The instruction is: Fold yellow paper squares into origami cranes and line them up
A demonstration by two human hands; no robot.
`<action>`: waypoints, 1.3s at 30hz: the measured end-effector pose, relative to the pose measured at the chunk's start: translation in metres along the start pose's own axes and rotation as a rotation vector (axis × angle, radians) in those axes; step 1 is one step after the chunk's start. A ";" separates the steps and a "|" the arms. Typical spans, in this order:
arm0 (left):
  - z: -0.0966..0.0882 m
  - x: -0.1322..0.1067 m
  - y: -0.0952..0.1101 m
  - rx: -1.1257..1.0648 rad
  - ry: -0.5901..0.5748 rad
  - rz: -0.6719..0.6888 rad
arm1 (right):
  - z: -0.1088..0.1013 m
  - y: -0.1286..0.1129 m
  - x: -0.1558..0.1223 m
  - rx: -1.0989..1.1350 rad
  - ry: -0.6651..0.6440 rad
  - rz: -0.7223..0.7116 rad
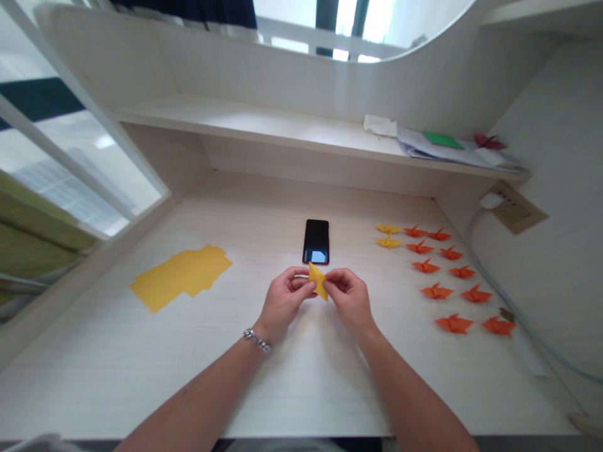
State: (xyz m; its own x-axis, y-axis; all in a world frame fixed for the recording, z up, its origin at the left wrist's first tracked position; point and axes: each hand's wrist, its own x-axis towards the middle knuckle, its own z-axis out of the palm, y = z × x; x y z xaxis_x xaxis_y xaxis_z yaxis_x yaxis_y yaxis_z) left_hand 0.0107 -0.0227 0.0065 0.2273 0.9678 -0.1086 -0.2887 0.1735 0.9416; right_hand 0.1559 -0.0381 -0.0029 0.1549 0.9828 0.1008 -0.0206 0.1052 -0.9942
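Note:
Between my two hands is a small piece of folded yellow paper [317, 280], held above the desk with a point facing up and another facing down. My left hand [287, 296], with a chain bracelet [257, 339] at its wrist, pinches the paper's left side between thumb and fingers. From the other side my right hand [349, 297] pinches the right edge. Some fingertips are hidden behind the paper. Just beyond it a black phone [316, 241] lies flat on the desk.
Yellow paper sheets [181, 276] lie spread at left. On the right stand two yellow paper cranes [389, 242] and several orange paper cranes [437, 291] in rows. A cable [499, 289] runs along the right wall from a socket [516, 207]. A shelf [282, 129] crosses the back.

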 end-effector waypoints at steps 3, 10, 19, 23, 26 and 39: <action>-0.001 0.001 0.002 0.089 0.006 0.027 | -0.001 0.000 0.000 0.000 -0.021 0.004; -0.003 0.003 0.001 0.130 0.037 0.102 | -0.001 0.000 0.000 0.005 -0.081 0.042; -0.005 0.000 0.004 0.304 0.090 0.148 | -0.004 -0.005 -0.001 -0.101 -0.075 0.007; -0.005 0.000 0.003 0.290 0.100 0.163 | -0.002 -0.006 -0.003 -0.134 -0.044 -0.056; -0.005 0.000 0.003 0.254 0.092 0.171 | -0.002 -0.007 -0.004 -0.151 -0.027 -0.105; -0.007 -0.001 0.007 0.308 -0.049 0.126 | -0.008 -0.002 0.003 -0.100 -0.163 0.003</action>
State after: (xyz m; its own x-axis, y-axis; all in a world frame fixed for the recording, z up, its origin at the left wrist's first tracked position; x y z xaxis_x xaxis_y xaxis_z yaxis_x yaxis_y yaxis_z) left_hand 0.0016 -0.0210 0.0107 0.2545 0.9668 0.0235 -0.0245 -0.0179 0.9995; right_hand 0.1647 -0.0365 -0.0006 -0.0075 0.9955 0.0940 0.0791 0.0943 -0.9924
